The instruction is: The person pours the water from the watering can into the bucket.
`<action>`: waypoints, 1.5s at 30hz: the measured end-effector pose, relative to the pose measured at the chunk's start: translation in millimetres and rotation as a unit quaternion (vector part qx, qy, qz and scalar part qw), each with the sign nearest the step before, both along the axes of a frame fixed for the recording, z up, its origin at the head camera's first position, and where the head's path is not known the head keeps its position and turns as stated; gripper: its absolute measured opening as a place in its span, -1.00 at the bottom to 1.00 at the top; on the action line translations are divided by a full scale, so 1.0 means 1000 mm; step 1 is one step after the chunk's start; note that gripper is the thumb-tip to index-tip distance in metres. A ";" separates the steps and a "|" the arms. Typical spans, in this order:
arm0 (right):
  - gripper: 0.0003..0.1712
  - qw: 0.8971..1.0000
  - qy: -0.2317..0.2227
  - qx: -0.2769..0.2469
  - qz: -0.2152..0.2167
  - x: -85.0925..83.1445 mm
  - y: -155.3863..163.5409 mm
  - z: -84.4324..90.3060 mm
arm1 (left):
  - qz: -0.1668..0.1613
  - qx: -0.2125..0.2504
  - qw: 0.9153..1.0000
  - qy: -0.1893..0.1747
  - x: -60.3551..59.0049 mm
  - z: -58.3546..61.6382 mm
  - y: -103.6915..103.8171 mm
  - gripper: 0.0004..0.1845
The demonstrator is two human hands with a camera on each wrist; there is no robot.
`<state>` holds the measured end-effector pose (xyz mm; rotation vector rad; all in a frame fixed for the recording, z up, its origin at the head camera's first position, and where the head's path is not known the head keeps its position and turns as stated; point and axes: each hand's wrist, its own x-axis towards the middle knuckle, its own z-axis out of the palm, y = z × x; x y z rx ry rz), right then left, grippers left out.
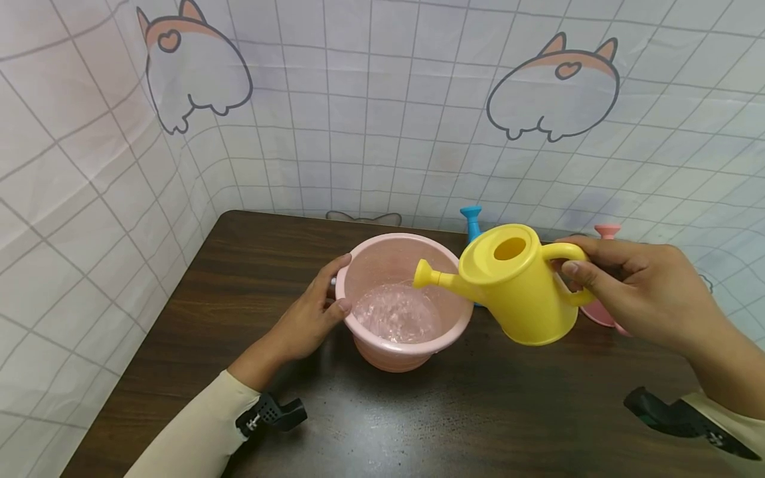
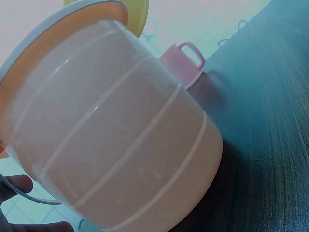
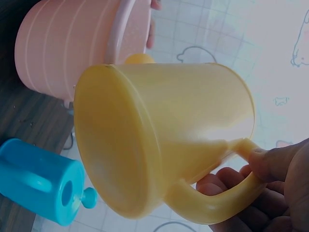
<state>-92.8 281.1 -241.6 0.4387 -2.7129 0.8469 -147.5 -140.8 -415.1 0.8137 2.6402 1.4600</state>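
Note:
A pink bucket (image 1: pixel 391 359) stands on the dark table, with rippling, bubbly water (image 1: pixel 397 315) inside. My left hand (image 1: pixel 301 322) grips the bucket's left rim, the thumb on the rim's near side. By its handle my right hand (image 1: pixel 663 289) holds a yellow watering can (image 1: pixel 532 305) up in the air, to the right of the bucket. The can tilts left, and its spout head hangs over the bucket's opening. No stream from the spout shows. In the right wrist view, fingers and thumb wrap round the can's handle (image 3: pixel 212 205).
A blue watering can (image 3: pixel 43 181) stands behind the yellow one, mostly hidden in the head view. Farther right, a pink watering can (image 2: pixel 181 65) sits partly behind my right hand. Small drops dot the wood-grain table (image 1: pixel 478 425). A white grid-patterned curtain (image 1: pixel 370 99) hangs behind the table.

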 end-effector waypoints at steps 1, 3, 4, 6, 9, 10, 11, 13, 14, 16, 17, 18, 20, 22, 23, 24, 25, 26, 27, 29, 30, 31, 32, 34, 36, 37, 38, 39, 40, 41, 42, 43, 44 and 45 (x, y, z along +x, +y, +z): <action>-0.64 1.000 -0.001 -0.001 0.000 0.000 0.000 0.000 | 0.001 0.000 1.000 0.000 0.000 0.000 0.000 -0.15; -0.64 1.000 -0.003 -0.002 0.000 0.000 0.000 0.000 | 0.002 -0.001 1.000 -0.001 -0.001 0.000 0.000 -0.15; -0.64 1.000 -0.002 -0.001 0.000 0.000 0.000 0.000 | 0.002 -0.001 1.000 0.000 -0.001 -0.001 0.000 -0.15; -0.64 1.000 -0.001 -0.002 0.001 0.000 0.001 0.000 | 0.003 -0.001 1.000 -0.001 -0.001 -0.001 0.000 -0.15; -0.64 1.000 0.001 -0.003 0.004 0.001 0.001 0.001 | 0.002 0.000 1.000 -0.002 -0.001 -0.001 0.000 -0.15; -0.64 1.000 0.000 -0.004 0.004 0.001 0.001 0.001 | 0.001 0.000 1.000 -0.002 -0.001 0.000 0.000 -0.15; -0.64 1.000 -0.001 -0.005 0.004 0.001 0.001 0.001 | 0.001 0.000 1.000 -0.002 -0.001 0.000 0.000 -0.15; -0.64 1.000 -0.006 -0.005 0.000 0.001 0.000 0.002 | 0.000 0.001 1.000 -0.002 -0.001 0.000 0.000 -0.15; -0.64 1.000 -0.009 -0.003 -0.003 0.001 0.001 0.002 | -0.001 0.002 1.000 -0.002 -0.001 0.000 0.000 -0.15; -0.64 1.000 -0.013 -0.001 -0.008 0.001 0.000 0.002 | -0.002 0.002 1.000 -0.002 -0.001 0.000 0.000 -0.14; -0.64 1.000 -0.014 0.001 -0.009 0.001 0.000 0.002 | -0.002 0.002 1.000 -0.002 -0.001 0.000 0.000 -0.14; -0.64 1.000 -0.014 0.002 -0.010 0.001 0.000 0.002 | -0.002 0.002 1.000 -0.002 -0.001 0.000 0.000 -0.14; -0.64 1.000 -0.014 0.003 -0.009 0.001 -0.001 0.003 | -0.001 0.003 1.000 -0.002 0.000 0.000 0.000 -0.14; -0.64 1.000 -0.013 0.002 -0.007 0.001 -0.001 0.003 | -0.002 0.003 1.000 -0.002 0.000 0.000 0.000 -0.14; -0.64 1.000 -0.012 0.002 -0.007 0.001 -0.001 0.002 | -0.002 0.003 1.000 -0.002 0.000 0.000 0.000 -0.14; -0.64 1.000 -0.010 0.002 -0.005 0.000 -0.001 0.003 | -0.002 0.004 1.000 -0.002 0.000 0.000 0.000 -0.14; -0.64 1.000 -0.008 0.000 -0.003 0.000 -0.001 0.003 | -0.002 0.005 1.000 -0.003 0.000 0.000 0.000 -0.14; -0.64 1.000 -0.006 0.000 0.000 0.000 -0.001 0.003 | -0.002 0.004 1.000 -0.003 0.000 0.000 0.000 -0.14; -0.64 1.000 -0.003 -0.001 0.002 0.000 -0.001 0.003 | -0.002 0.005 1.000 -0.004 0.000 0.000 0.000 -0.14; -0.63 1.000 0.002 -0.002 0.008 0.000 -0.001 0.004 | -0.002 0.005 1.000 -0.004 0.001 0.000 0.000 -0.14; -0.63 1.000 0.005 -0.002 0.011 0.000 -0.002 0.004 | -0.002 0.005 1.000 -0.004 0.001 0.000 0.000 -0.14; -0.63 1.000 0.005 -0.001 0.012 0.000 -0.002 0.004 | -0.001 0.005 1.000 -0.004 0.001 0.000 0.001 -0.14; -0.63 1.000 0.006 0.002 0.011 0.000 -0.002 0.004 | -0.001 0.006 1.000 -0.003 0.001 0.001 0.001 -0.14; -0.63 1.000 0.010 0.008 0.011 0.000 -0.002 0.004 | -0.001 0.006 1.000 -0.002 0.001 0.001 0.001 -0.13; -0.63 1.000 0.012 0.012 0.011 0.000 -0.002 0.005 | 0.000 0.006 1.000 -0.002 0.001 0.002 0.001 -0.13; -0.63 1.000 0.013 0.013 0.011 0.000 -0.002 0.005 | 0.000 0.006 1.000 -0.002 0.001 0.002 0.001 -0.13; -0.63 1.000 0.014 0.013 0.011 0.000 -0.002 0.005 | 0.000 0.005 1.000 -0.003 0.001 0.002 0.001 -0.12; -0.63 1.000 0.016 0.014 0.012 0.000 -0.002 0.005 | 0.000 0.004 1.000 -0.003 0.001 0.002 0.001 -0.13; -0.64 1.000 0.015 0.013 0.011 0.000 -0.002 0.005 | 0.000 0.003 1.000 -0.004 0.001 0.003 0.001 -0.13; -0.64 1.000 0.014 0.012 0.011 0.000 -0.002 0.005 | 0.001 0.002 1.000 -0.005 0.001 0.003 0.001 -0.13; -0.64 1.000 0.014 0.011 0.011 0.000 -0.001 0.005 | 0.001 0.002 1.000 -0.006 0.001 0.003 0.001 -0.13; -0.64 1.000 0.014 0.012 0.010 0.000 -0.001 0.005 | 0.000 0.002 1.000 -0.005 0.002 0.003 0.001 -0.13; -0.64 1.000 0.014 0.013 0.010 0.000 -0.001 0.004 | 0.000 0.003 1.000 -0.005 0.002 0.003 0.001 -0.13; -0.64 1.000 0.013 0.013 0.009 0.000 -0.002 0.004 | 0.000 0.004 1.000 -0.004 0.002 0.003 0.001 -0.12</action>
